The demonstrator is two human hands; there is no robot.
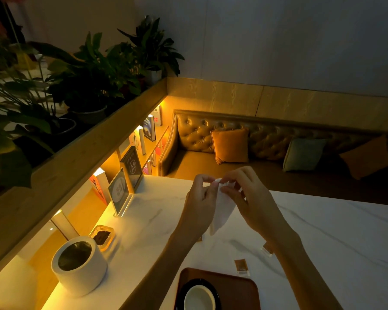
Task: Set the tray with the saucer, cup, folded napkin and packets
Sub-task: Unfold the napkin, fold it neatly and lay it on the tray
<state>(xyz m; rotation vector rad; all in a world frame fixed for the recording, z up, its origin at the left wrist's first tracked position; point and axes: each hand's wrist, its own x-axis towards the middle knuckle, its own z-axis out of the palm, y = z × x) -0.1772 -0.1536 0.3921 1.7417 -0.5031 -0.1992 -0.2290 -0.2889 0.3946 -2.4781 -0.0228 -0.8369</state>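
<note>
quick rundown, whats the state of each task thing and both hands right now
napkin: held up over table, hanging, not on tray
left hand: pinches napkin top
right hand: pinches napkin top
tray: flat on table
saucer: on tray, under cup
cup: upright on saucer, looks empty
packets: lying on table, off tray

White marble table (345, 231), white cylinder pot (80, 265), acrylic sign stand (119, 191), potted plants (94, 70), orange cushion (230, 145), tufted sofa (195, 133)

Just two bare hands here, slim-fingered left hand (199, 204) and right hand (253, 198). Bare left forearm (161, 260) and bare right forearm (305, 269), uncovered all the way down. Way too dim for finer detail.
</note>
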